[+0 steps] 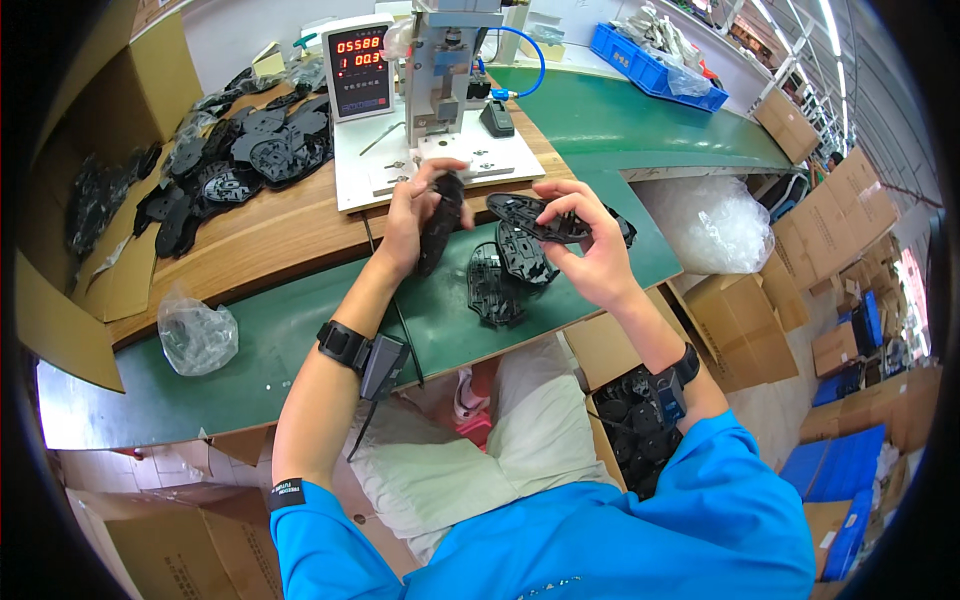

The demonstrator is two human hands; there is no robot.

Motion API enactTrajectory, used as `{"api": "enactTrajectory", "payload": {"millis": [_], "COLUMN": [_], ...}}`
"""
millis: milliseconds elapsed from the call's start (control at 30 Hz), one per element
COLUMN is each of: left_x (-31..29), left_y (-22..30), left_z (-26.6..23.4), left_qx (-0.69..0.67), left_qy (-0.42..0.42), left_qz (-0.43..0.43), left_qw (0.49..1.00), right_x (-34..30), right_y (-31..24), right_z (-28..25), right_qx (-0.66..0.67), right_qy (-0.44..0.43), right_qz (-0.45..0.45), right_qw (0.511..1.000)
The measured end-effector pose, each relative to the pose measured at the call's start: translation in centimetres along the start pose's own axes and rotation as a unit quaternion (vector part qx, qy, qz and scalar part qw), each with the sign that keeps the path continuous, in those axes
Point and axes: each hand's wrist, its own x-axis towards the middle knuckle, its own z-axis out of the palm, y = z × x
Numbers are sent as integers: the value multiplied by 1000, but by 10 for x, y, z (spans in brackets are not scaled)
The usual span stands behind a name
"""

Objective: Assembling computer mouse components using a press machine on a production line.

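My left hand [404, 222] is closed round a dark curved plastic shell piece [438, 230], held on edge just in front of the press's white base; motion blurs it slightly. Between the thumb and fingers of my right hand [597, 250] is a flat, oval black plastic shell piece [516, 209], tilted above the green bench. Below it, more black shell pieces [494, 287] with ribbed insides lie overlapping on the bench. My right fingers partly hide the held piece and those behind it.
A bench press [436, 90] with a white base and a lit display box [361, 72] stands ahead. Piled black parts [262, 150] lie left, near an open carton [150, 80]. A clear bag [197, 335] sits front left. A blue crate [655, 65] stands far right; a carton of black parts [632, 425] is below.
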Motion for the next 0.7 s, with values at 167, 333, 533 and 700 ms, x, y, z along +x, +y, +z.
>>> {"api": "enactTrajectory", "payload": {"millis": [167, 333, 533, 700], "left_x": [1, -1, 0, -1], "left_y": [14, 17, 13, 6], "left_z": [12, -7, 9, 10], "left_qx": [-80, -71, 22, 136], "left_qy": [-57, -136, -5, -38], "left_qz": [-138, -78, -43, 19], "left_qw": [986, 985, 999, 990], "right_x": [24, 47, 42, 37], "right_y": [-6, 5, 20, 13], "right_z": [-1, 0, 12, 28], "right_qx": [123, 260, 463, 353], "right_qy": [-123, -101, -10, 20], "right_qz": [-43, 40, 258, 335], "right_qw": [984, 959, 848, 873]}}
